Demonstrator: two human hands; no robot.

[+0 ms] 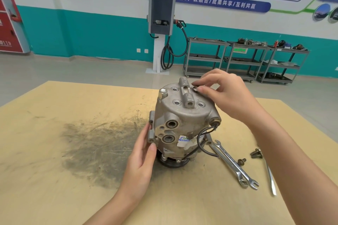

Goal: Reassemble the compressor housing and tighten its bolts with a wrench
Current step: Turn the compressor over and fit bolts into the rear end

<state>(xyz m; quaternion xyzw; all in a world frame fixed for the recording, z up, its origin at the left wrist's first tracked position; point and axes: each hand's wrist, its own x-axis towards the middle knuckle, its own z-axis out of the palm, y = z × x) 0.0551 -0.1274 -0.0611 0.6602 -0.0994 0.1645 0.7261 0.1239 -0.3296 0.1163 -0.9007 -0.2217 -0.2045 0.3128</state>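
Note:
The grey metal compressor (pixel 184 122) stands upright on its pulley end in the middle of the wooden table (pixel 54 133). Its top cover shows three bare bolt holes. My left hand (pixel 142 153) steadies the compressor's left side with thumb and straight fingers against a mounting lug. Over the cover's far right hole, my right hand (pixel 221 91) pinches a bolt (pixel 195 88) at the hole's mouth. A black wire (pixel 203 139) loops down the compressor's right side. Two spanners (pixel 234 164) lie side by side to the right, with loose bolts (pixel 256 152) beside them.
A thin metal tool (pixel 270 177) lies right of the spanners, partly under my right forearm. A dark greasy smear (pixel 98 148) covers the table left of the compressor. Beyond the table are a charging post (pixel 161 23) and grey shelf carts (pixel 243 58) along the wall.

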